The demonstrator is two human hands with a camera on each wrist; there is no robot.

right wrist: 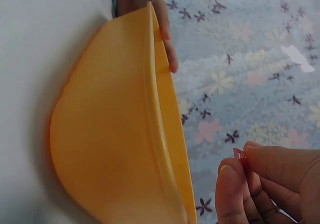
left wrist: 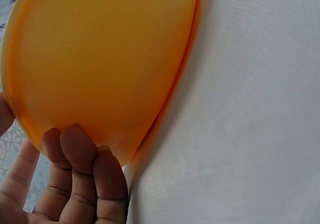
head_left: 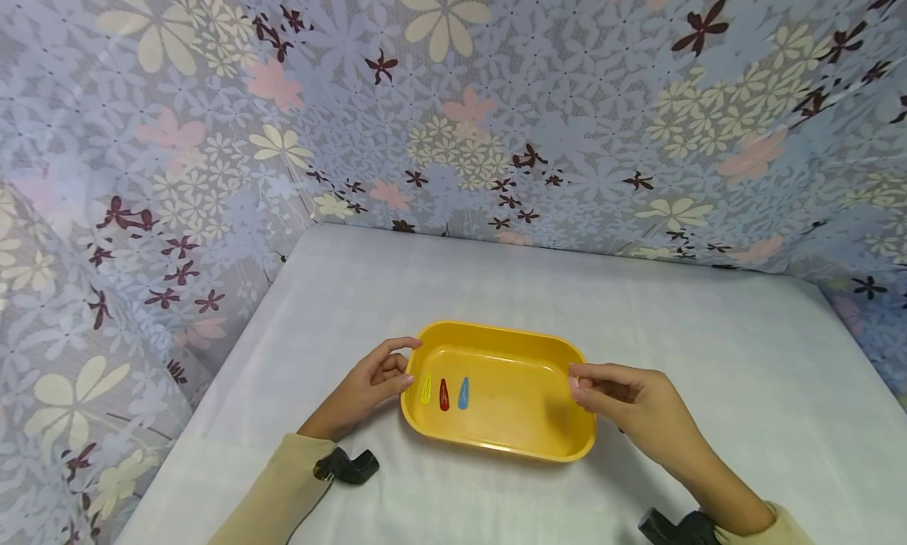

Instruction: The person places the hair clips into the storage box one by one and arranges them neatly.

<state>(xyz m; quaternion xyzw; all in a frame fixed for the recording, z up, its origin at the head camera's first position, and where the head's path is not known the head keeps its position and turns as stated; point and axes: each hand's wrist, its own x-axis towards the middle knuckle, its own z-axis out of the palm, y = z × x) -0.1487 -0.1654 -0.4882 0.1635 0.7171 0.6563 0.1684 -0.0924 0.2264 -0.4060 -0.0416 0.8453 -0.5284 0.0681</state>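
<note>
Steadying the yellow tray at its nine o'clock end, the left hand has its fingers curled against the outer wall, thumb and index finger at the rim. A light, even hold here should stop the tray sliding on the white-covered table without tipping it. Just inside that end, toward nine o'clock of the tray's middle, three small clips lie side by side and apart: a yellow-green clip, a red clip and a blue clip, each running roughly from six to twelve o'clock. At the three o'clock end, the right hand pinches a small pink piece between thumb and fingers; they cover most of it, so its full shape cannot be told. For good handling, I judge, that pinch wants to be at the very fingertips, firm but gentle. Any lowering is best done toward nine o'clock, parallel to the row, releasing only on contact with the tray floor, knuckles clear of the rim and neighbouring clips untouched.
</note>
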